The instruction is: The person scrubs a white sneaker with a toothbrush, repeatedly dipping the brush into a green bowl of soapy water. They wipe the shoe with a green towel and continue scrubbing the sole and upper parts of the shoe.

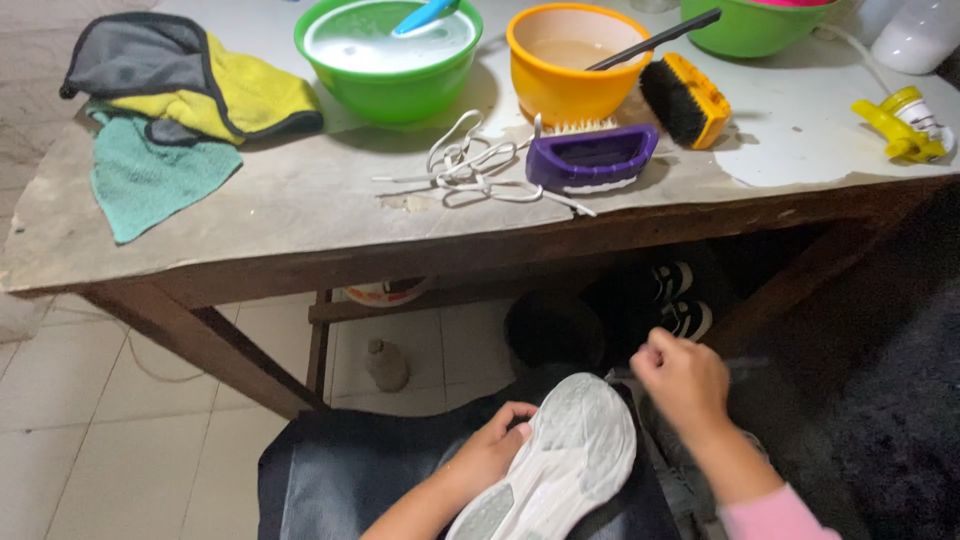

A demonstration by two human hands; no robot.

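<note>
Left hand grip closed round pale shoe, sole up on lap; right hand fingers curled at shoe's 1 o'clock, contents hidden. Judgement: steady shoe firmly. Laces on tabletop.

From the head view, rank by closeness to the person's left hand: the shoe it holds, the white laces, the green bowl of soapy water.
1. White-soled shoe, sole up on the lap, held by the left hand.
2. Loose white laces, at the table's front edge.
3. Round green plastic bowl of soapy water, at the table's far side.
</note>
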